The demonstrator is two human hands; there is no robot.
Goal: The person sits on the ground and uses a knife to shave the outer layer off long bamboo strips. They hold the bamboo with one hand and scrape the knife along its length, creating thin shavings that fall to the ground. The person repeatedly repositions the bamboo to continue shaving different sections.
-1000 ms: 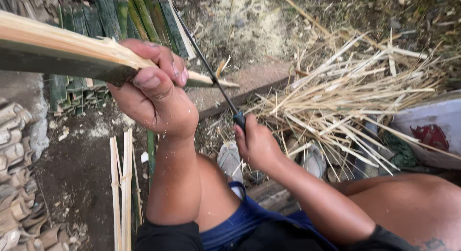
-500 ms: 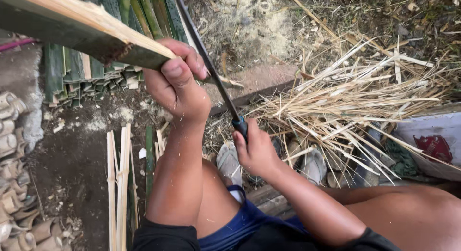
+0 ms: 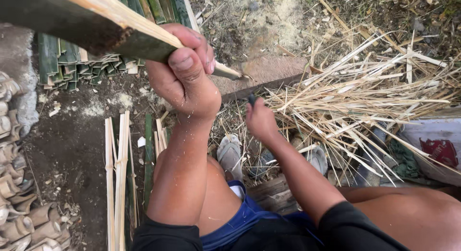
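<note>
My left hand (image 3: 185, 73) is shut around a long split bamboo slat (image 3: 91, 23), green-skinned with a pale cut face, that runs from the upper left down to a thin tip resting on a brown block (image 3: 269, 71). My right hand (image 3: 260, 120) is closed on the dark handle of a knife (image 3: 251, 98); the blade is hidden from this angle, near the slat's tip. My bare knees and blue shorts fill the bottom of the view.
A heap of pale bamboo shavings (image 3: 374, 97) lies to the right. Stacked green bamboo slats (image 3: 77, 63) sit at upper left, loose pale strips (image 3: 117, 169) on the dirt at left, cut bamboo tubes (image 3: 14, 193) at far left, a white tub (image 3: 432, 140) at right.
The bamboo slat has swung closer to the camera and its tip has come down onto the block. My right hand has dropped lower, and the long blade no longer shows.
</note>
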